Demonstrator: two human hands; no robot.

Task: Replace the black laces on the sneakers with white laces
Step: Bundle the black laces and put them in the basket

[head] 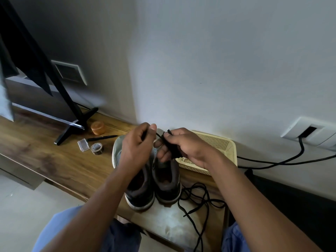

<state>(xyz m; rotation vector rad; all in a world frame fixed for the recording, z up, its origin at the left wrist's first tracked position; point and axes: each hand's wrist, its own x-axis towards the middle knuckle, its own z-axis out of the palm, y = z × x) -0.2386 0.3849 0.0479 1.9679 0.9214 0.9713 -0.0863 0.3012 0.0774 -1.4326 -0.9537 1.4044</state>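
Two grey sneakers stand side by side on the wooden desk, heels toward me: the left sneaker (140, 190) and the right sneaker (168, 184). Above their toes, my left hand (135, 148) pinches one end of a black lace (159, 135). My right hand (183, 146) grips a wound bundle of the same lace, its tip sticking up above the fingers. A second black lace (201, 199) lies loose on the desk to the right of the sneakers. I see no white laces.
A cream perforated basket (218, 146) sits against the wall behind my right hand. Left of the shoes lie a tape roll (97, 148), a small clear box (83, 145), a black pen (102, 137) and an orange jar (98, 127). A monitor stand (72, 124) and black cables (291, 159) flank them.
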